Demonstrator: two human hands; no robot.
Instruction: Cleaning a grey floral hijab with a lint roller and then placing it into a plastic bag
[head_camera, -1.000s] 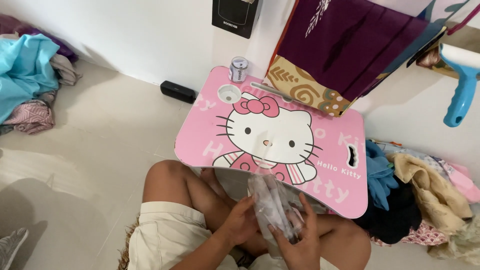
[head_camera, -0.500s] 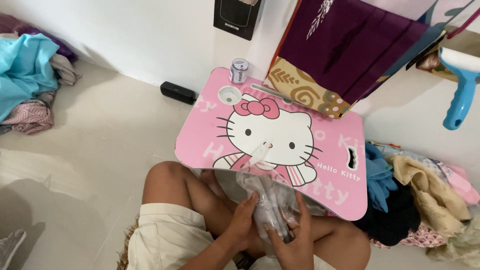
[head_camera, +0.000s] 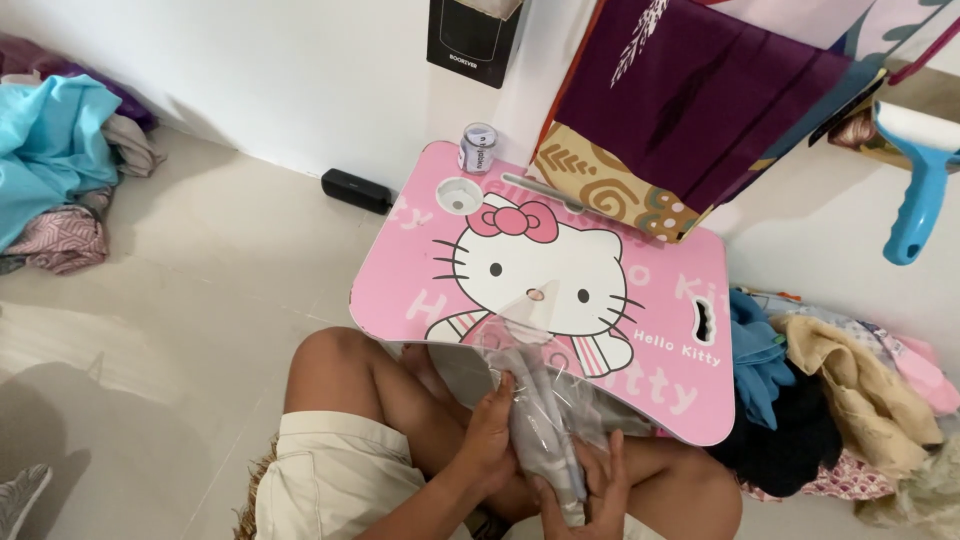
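One pink lap table (head_camera: 620, 330) with a cartoon cat on its top stands over the person's crossed legs. One small can (head_camera: 477, 148) sits at its far corner, and one round cup recess (head_camera: 460, 195) is set into the top. One clear plastic bag (head_camera: 540, 400) holds grey cloth, and two hands grip it: the left hand (head_camera: 488, 440) and the right hand (head_camera: 595, 490). One black bar-shaped speaker (head_camera: 356, 190) lies on the floor by the wall. One blue-handled lint roller (head_camera: 920, 180) shows at the right edge. Two heaps of clothes lie on the floor, one at the left (head_camera: 55, 170) and one at the right (head_camera: 850, 390).
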